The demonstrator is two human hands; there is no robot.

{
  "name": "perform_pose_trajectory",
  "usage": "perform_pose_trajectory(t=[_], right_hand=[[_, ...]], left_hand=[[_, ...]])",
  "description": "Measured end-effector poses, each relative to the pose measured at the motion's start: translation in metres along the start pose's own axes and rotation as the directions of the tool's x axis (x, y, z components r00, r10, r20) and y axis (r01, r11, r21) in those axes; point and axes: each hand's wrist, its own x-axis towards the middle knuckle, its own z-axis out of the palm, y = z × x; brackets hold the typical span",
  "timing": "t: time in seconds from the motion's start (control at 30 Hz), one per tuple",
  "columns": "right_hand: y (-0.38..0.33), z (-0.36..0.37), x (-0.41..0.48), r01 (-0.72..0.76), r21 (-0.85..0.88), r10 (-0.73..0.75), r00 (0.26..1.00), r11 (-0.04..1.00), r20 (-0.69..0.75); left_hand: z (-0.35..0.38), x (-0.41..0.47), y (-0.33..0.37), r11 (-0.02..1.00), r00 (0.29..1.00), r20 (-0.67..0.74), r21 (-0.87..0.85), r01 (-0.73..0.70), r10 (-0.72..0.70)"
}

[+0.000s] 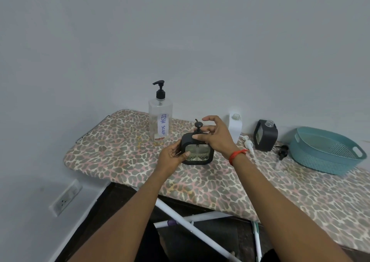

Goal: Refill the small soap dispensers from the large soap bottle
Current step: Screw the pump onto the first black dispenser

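A small black square dispenser point(198, 151) with a clear window stands on the ironing board point(120, 157). My left hand point(172, 157) holds its left side. My right hand point(216, 135) grips its black pump top point(198, 126) with thumb and fingers. Behind it to the left stands the large clear bottle point(160, 119) labelled DISH SOAP, with a black pump. A white small dispenser point(234, 127) without a pump stands behind my right hand. A second black dispenser point(265, 135) stands open-necked to the right. A white pump point(248, 142) and a black pump point(282, 151) lie loose on the board.
A teal plastic basket point(324, 151) sits at the board's right end. The board carries a leopard-print cover and stands against a grey wall. White board legs point(192, 223) cross below. A wall socket point(65, 199) is low on the left.
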Motion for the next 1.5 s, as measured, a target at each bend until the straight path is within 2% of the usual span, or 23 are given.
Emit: perform_pose_trajectory(t=[0.13,0.23,0.33,0.47,0.63,0.73,0.8,0.87,1.0,1.17,1.27,1.37,1.43,1.5], right_hand=[[-0.001,0.011,-0.013,0.032,-0.058,-0.042,0.983,0.998,-0.18],[-0.003,0.026,-0.026,0.07,-0.164,-0.125,0.928,0.984,-0.351],[-0.006,0.037,-0.03,0.062,-0.253,-0.165,0.899,0.966,-0.407],[-0.007,0.036,-0.027,0.05,-0.262,-0.152,0.91,0.964,-0.386],[-0.005,0.019,-0.03,0.128,-0.232,-0.19,0.944,0.964,-0.27],[-0.012,0.01,-0.031,0.172,-0.232,-0.239,0.921,0.957,-0.307],[-0.016,0.004,-0.028,0.196,-0.288,-0.285,0.907,0.937,-0.309],[-0.019,-0.003,-0.022,0.231,-0.384,-0.335,0.914,0.894,-0.229],[-0.02,-0.012,-0.013,0.272,-0.648,-0.369,0.929,0.711,-0.016],[-0.025,-0.011,-0.014,0.202,-0.704,-0.38,0.919,0.681,-0.105],[-0.02,-0.007,-0.017,0.181,-0.677,-0.358,0.925,0.713,-0.13],[-0.01,-0.017,-0.026,0.151,-0.507,-0.303,0.924,0.849,-0.232],[0.005,-0.028,-0.034,0.076,-0.363,-0.197,0.93,0.929,-0.311],[0.035,-0.037,-0.046,-0.046,-0.258,-0.058,0.923,0.965,-0.38]], left_hand=[[0.0,0.0,0.0,1.0,1.0,-0.004,0.021,-0.004,0.004],[0.002,-0.002,0.002,0.999,1.0,-0.007,0.04,-0.012,0.013],[0.003,-0.004,0.004,0.998,0.999,-0.004,0.063,-0.031,0.031],[0.003,-0.005,0.006,0.997,0.999,-0.006,0.064,-0.049,0.05],[0.003,-0.006,0.006,0.997,0.999,-0.004,0.057,-0.05,0.05],[0.002,-0.005,0.006,0.998,0.999,0.003,0.054,-0.042,0.042],[0.002,-0.005,0.005,0.999,1.0,0.003,0.038,-0.031,0.031],[0.002,-0.006,0.006,0.999,1.0,0.0,0.035,-0.028,0.028],[0.004,-0.008,0.01,0.999,1.0,-0.002,0.047,-0.028,0.028],[0.004,-0.009,0.01,0.998,1.0,-0.007,0.055,-0.022,0.022],[0.004,-0.009,0.01,0.999,1.0,-0.003,0.039,-0.015,0.015],[0.003,-0.006,0.008,1.0,1.0,0.004,0.029,-0.003,0.003],[0.002,-0.005,0.008,1.0,1.0,0.014,0.03,-0.003,0.002],[0.003,-0.005,0.009,0.999,1.0,0.007,0.038,-0.005,0.004]])
